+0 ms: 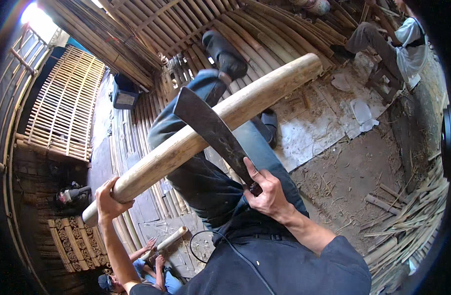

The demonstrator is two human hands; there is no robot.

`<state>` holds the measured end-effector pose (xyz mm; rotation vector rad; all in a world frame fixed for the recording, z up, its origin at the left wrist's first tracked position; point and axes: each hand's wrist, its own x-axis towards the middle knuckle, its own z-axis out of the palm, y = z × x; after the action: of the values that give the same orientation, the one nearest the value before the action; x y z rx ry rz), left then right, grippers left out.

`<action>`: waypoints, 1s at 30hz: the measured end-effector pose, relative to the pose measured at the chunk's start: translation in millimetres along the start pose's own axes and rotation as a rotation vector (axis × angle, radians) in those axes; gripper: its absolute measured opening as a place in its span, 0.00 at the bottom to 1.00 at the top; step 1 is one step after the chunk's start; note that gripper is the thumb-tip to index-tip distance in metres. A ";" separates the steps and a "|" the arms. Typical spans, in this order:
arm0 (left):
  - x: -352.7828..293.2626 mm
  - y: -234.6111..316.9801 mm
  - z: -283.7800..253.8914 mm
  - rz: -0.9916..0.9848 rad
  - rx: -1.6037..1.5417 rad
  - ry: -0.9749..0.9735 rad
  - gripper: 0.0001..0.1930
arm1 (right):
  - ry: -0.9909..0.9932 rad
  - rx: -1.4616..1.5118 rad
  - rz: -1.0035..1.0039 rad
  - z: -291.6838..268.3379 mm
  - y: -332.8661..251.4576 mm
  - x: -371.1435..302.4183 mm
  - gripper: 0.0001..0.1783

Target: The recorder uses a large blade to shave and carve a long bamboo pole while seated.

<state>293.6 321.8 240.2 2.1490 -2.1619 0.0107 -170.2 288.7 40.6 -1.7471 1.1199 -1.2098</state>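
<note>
A thick, pale bamboo pole (161, 160) lies slantwise across my legs, from lower left to upper right. Near its lower left end, my left hand (111, 199) is closed around it. My right hand (268, 194) grips the handle of a machete (213, 132), its thumb laid along the dark blade. The broad blade points up and left and crosses over the middle of the pole. Most of the handle is hidden inside my fist.
Long bamboo poles (255, 42) lie beyond my feet. One person (407, 46) sits at the far right; another (159, 278) holds a bamboo piece (171, 238) at lower left. Split strips (412, 231) pile up at right. A slatted bamboo panel (65, 103) stands at left.
</note>
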 end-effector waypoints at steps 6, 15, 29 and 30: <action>-28.4 -1.5 -6.7 -0.080 -0.127 -0.015 0.46 | -0.082 -0.025 0.040 -1.1 -10.0 4.8 0.58; 1.7 32.3 33.9 -0.103 -0.026 -0.132 0.43 | -0.143 -0.111 0.175 4.8 -5.2 18.8 0.58; -31.0 -43.5 96.3 -0.237 -0.105 -0.170 0.43 | -0.401 -0.095 0.055 37.0 35.6 67.2 0.60; -31.5 -40.1 98.9 -0.237 -0.131 -0.156 0.43 | -0.364 -0.193 0.051 42.9 34.5 77.0 0.60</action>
<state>327.7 345.8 137.1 2.3827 -1.9050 -0.3151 -124.2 208.2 21.7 -1.9722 1.0787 -0.7315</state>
